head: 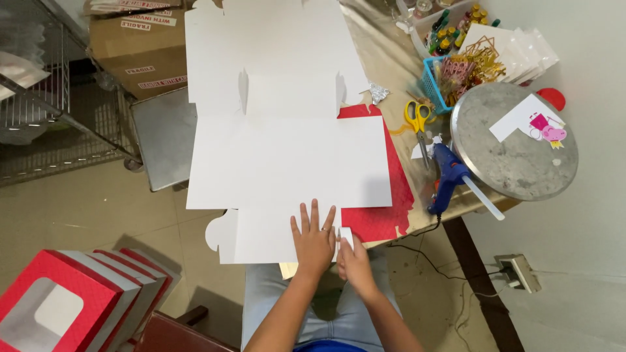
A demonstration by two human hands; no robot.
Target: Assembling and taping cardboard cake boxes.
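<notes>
A large flat white cardboard box blank [280, 150] lies unfolded on the table, white side up. My left hand [313, 238] presses flat on its near flap, fingers spread, a ring on one finger. My right hand [355, 261] pinches the small corner tab of that flap at the near right edge. Under the blank lies a red patterned sheet [385, 208], showing at the right side.
Yellow scissors [417, 120] and a blue glue gun [447, 176] lie right of the blank. A round metal turntable [515, 140] holds paper cutouts. A blue basket [433, 81] and bottles stand behind. Red window boxes [72, 300] are stacked at lower left; a brown carton [140, 49] sits upper left.
</notes>
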